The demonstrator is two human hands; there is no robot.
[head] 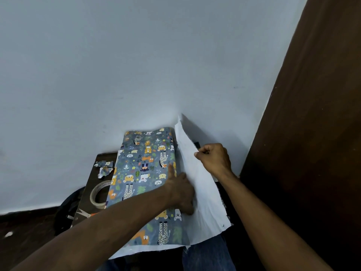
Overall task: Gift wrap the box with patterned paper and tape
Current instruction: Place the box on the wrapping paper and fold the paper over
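- Patterned wrapping paper (pixel 144 173), blue-grey and printed with orange and white cartoon animals and green leaves, lay over the box and hid it entirely; the wrapped shape ran from the wall end of the small dark brown table (pixel 88 184) back toward your lap.
- Your left hand (pixel 180 190) pressed flat on the printed top along its right edge, index finger stretched out toward the wall and the other fingers curled down over the side; it was gripping nothing, only pinning the paper.
- Your right hand (pixel 214 158) was closed in a fist, pinching the edge of the white flap (pixel 203 192), the paper's plain underside, which stood lifted off the right side of the box.
- A narrow white margin of the same sheet stuck out past the near end, over your blue jeans (pixel 209 255).
- At the table's left edge, just beside the wrapped box, a roll of clear tape (pixel 98 194) lay flat.
- Nearer the table's front left corner, orange-handled scissors (pixel 86 213) lay partly tucked under the paper.
- Torn scraps of patterned paper (pixel 104 168) sat near the table's far left corner, beside the pale wall (pixel 136 65).
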